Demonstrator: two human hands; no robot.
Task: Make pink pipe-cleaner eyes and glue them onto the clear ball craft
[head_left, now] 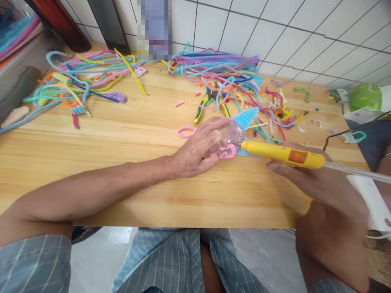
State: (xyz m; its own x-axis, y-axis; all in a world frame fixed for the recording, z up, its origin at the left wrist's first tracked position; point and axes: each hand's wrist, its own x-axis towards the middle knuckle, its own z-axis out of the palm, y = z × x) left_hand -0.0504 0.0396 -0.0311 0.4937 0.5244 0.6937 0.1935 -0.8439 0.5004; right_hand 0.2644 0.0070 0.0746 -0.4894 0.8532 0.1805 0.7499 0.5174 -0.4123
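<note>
My right hand [324, 183] is wrapped round a yellow hot glue gun [275, 154], with a clear glue stick [357, 171] coming out of its back end. The gun's metal nozzle points left, close to the fingers of my left hand [207, 148]. Those fingers are closed on a pink pipe-cleaner loop [229, 151], beside a clear rounded piece [236, 132] with a purple edge. A blue cone wound from pipe cleaner [247, 118] sticks out above the clear piece; more blue shows below it. Left of my hand lies another pink loop [186, 131] on the table.
Yellow-green pliers [201, 109] lie behind my hands. Bundles of coloured pipe cleaners [214, 63] stretch along the tiled wall, with a second tangle [67, 87] at the left. Offcuts are scattered at the right. A black cord [336, 133] crosses the table's right edge near a white power strip [374, 203].
</note>
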